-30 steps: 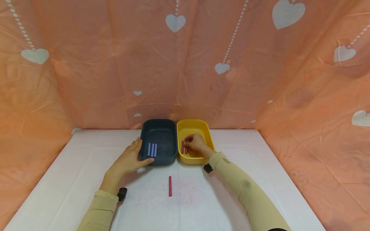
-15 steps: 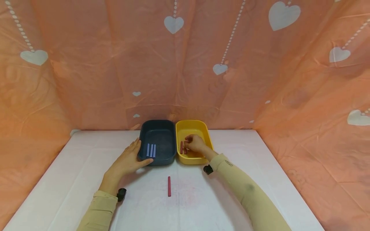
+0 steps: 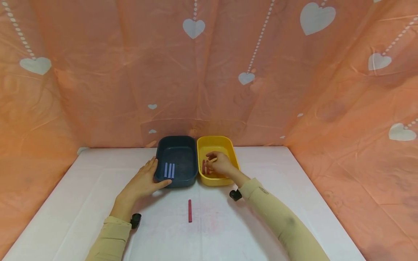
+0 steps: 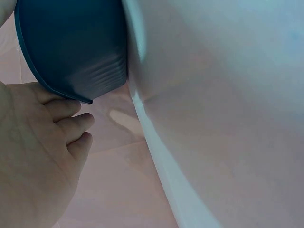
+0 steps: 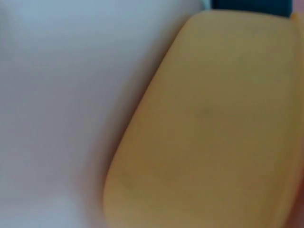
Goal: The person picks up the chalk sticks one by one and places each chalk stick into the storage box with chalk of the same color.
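My left hand (image 3: 142,185) rests against the dark blue tray (image 3: 184,159), fingers along its left side and thumb at the front rim. In the left wrist view the fingertips touch the rim of that tray (image 4: 76,47). Three purple-blue chalk sticks (image 3: 169,170) lie side by side in it. Inside the yellow tray (image 3: 217,142), my right hand (image 3: 222,165) has thumb and index finger parted beside two red chalk sticks (image 3: 203,167), partly covering the right one. The right wrist view shows only the outer wall of the yellow tray (image 5: 199,114), not the fingers.
One more red chalk stick (image 3: 190,211) lies upright in view on the white table (image 3: 261,217), in front of the trays. Faint pink smudges mark the cloth near it. An orange curtain (image 3: 111,90) with white hearts stands right behind both trays.
My right thumb and index finger have parted at the right red chalk stick, showing more of it. The left hand stays on the dark blue tray. The head view shifts slightly.
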`<state>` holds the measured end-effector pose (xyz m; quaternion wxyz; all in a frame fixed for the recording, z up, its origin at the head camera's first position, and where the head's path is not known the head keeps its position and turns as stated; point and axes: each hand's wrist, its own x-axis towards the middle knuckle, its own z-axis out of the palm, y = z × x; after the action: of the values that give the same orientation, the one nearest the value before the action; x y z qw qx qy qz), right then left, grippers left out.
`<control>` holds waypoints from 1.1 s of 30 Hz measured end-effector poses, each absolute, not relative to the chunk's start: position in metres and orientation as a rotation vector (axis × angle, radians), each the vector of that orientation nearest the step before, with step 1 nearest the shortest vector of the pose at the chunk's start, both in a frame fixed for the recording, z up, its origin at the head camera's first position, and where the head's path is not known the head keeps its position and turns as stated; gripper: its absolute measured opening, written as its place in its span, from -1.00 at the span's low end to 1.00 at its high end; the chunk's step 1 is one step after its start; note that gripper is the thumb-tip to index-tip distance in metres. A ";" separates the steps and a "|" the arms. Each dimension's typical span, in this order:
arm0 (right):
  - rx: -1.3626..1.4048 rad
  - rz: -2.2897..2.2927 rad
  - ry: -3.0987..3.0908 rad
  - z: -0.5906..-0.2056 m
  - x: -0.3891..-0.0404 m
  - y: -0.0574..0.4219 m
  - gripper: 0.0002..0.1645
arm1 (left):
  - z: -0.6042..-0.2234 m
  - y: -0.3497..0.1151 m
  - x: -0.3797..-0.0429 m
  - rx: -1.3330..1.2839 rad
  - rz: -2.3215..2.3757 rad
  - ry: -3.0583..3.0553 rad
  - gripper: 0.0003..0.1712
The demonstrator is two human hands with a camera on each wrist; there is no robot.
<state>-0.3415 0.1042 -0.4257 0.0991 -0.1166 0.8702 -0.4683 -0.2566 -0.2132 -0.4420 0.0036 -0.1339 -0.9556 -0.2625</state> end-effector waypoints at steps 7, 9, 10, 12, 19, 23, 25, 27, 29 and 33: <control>-0.447 -1.422 2.587 -0.421 -0.327 0.102 -0.49 | -0.443 -0.213 -0.257 -0.431 -0.814 -2.992 0.37; -0.480 -1.439 2.586 -0.418 -0.322 0.101 -0.49 | -0.443 -0.213 -0.258 -0.430 -0.814 -2.993 0.37; -0.494 -1.444 2.587 -0.416 -0.319 0.101 -0.49 | -0.444 -0.213 -0.258 -0.430 -0.815 -2.992 0.37; -0.512 -1.459 2.582 -0.413 -0.313 0.100 -0.49 | -0.444 -0.214 -0.258 -0.431 -0.815 -2.990 0.37; -0.633 -1.514 2.577 -0.406 -0.290 0.095 -0.52 | -0.445 -0.214 -0.259 -0.438 -0.803 -2.989 0.36; -0.729 -1.533 2.582 -0.407 -0.277 0.091 -0.54 | -0.444 -0.213 -0.258 -0.443 -0.804 -2.980 0.35; -0.759 -1.506 2.608 -0.408 -0.270 0.089 -0.56 | -0.444 -0.212 -0.258 -0.445 -0.792 -2.974 0.34; -0.781 -1.478 2.623 -0.410 -0.264 0.088 -0.56 | -0.444 -0.211 -0.258 -0.447 -0.769 -2.965 0.33; -0.794 -1.449 2.629 -0.412 -0.259 0.087 -0.57 | -0.443 -0.211 -0.258 -0.447 -0.740 -2.959 0.32; -0.826 -1.413 2.617 -0.418 -0.250 0.083 -0.55 | -0.444 -0.210 -0.257 -0.448 -0.693 -2.953 0.31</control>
<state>-0.2501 0.0832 -0.4180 0.0277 -0.2676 0.8475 -0.4576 -0.2571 -0.2098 -0.4436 0.0380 -0.1459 -0.9624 -0.2258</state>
